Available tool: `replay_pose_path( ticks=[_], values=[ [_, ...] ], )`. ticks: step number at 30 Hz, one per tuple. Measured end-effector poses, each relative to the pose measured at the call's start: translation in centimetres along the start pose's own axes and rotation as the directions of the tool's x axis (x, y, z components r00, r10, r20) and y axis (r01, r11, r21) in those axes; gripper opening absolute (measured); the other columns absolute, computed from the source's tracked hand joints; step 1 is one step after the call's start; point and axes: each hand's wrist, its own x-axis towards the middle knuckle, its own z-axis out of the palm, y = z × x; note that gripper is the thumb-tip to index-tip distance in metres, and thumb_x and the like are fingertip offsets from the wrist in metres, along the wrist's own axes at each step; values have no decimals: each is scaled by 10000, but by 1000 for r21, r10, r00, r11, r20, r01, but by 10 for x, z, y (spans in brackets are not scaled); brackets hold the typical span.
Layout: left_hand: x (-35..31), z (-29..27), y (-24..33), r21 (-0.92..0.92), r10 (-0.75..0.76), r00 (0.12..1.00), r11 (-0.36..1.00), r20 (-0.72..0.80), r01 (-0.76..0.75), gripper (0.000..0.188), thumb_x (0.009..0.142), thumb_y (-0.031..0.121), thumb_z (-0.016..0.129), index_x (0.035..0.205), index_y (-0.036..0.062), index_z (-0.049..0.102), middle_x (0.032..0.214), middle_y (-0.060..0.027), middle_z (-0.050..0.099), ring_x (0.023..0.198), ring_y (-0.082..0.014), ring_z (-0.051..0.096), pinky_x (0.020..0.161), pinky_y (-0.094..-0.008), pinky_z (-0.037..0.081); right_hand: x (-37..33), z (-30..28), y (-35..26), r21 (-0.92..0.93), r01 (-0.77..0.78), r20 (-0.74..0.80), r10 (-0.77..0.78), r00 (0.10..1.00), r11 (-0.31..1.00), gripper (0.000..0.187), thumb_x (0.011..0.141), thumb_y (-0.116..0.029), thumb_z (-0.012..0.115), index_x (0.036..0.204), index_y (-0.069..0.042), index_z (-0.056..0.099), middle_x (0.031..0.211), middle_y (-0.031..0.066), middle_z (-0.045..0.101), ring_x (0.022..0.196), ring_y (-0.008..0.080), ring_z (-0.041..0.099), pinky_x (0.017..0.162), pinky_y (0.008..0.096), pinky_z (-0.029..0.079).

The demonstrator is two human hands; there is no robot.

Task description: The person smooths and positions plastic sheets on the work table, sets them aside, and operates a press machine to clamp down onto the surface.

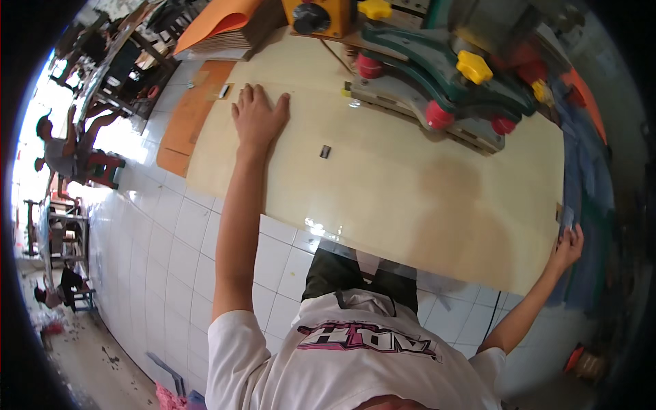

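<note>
My left hand (260, 119) lies flat with its fingers spread on the pale cream work surface (383, 198), near its far left part. Beyond those fingertips, a small white piece (224, 91) lies on an orange-brown board (184, 143). A small dark rectangle (325, 152) sits on the cream surface, right of my left forearm. At the right edge, my right hand (568, 249) has its fingers curled at a heap of blue denim fabric (581, 184). The fingertips seem to pinch the denim, though the grip is small and partly hidden.
A green machine (424, 75) with red feet and yellow star knobs (473, 67) stands at the back right, over a metal bar (424, 119). Stacked brown sheets (225, 41) and an orange box (318, 17) are at the back. People sit far left.
</note>
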Motion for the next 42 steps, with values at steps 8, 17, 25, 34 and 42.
replay_pose_path(
  ticks=[8,17,25,34,42],
  values=[
    [2,-4,0,18,-74,997,997,33,74,856,876,642,501,1418,-18,433,1516,-249,359,1444,-364,287,1168,-554,177,18,-14,29,-58,99,11,-98,995,993,360,901,-43,665,1251,-10,591,951,61,656,789,106,583,608,247,450],
    [8,-15,-2,22,-181,983,983,35,180,811,889,592,491,1396,-40,455,1483,-239,393,1426,-356,303,1170,-529,165,14,-3,20,15,126,92,-127,988,992,350,881,-69,718,1212,-12,621,987,93,698,845,134,618,788,259,479],
    [10,-6,-14,66,-227,974,972,-15,227,768,890,573,470,1381,-18,487,1493,-231,397,1427,-347,317,1166,-495,202,14,-2,27,8,195,137,-194,971,981,351,888,-76,715,1216,3,617,980,93,701,892,139,620,827,259,471],
    [10,-15,-8,-7,-267,961,963,73,268,772,872,460,445,1451,-45,370,1542,-248,316,1474,-345,219,1195,-513,110,8,4,19,-53,220,155,-210,965,974,333,899,-93,707,1203,15,623,994,84,696,868,125,616,795,250,474],
    [12,-14,-9,11,-277,957,961,81,277,747,877,473,442,1436,-20,392,1553,-243,300,1481,-345,207,1196,-516,117,7,8,17,-133,262,133,-245,960,956,282,901,-112,710,1145,18,657,962,61,693,815,103,603,737,237,463]
  ],
)
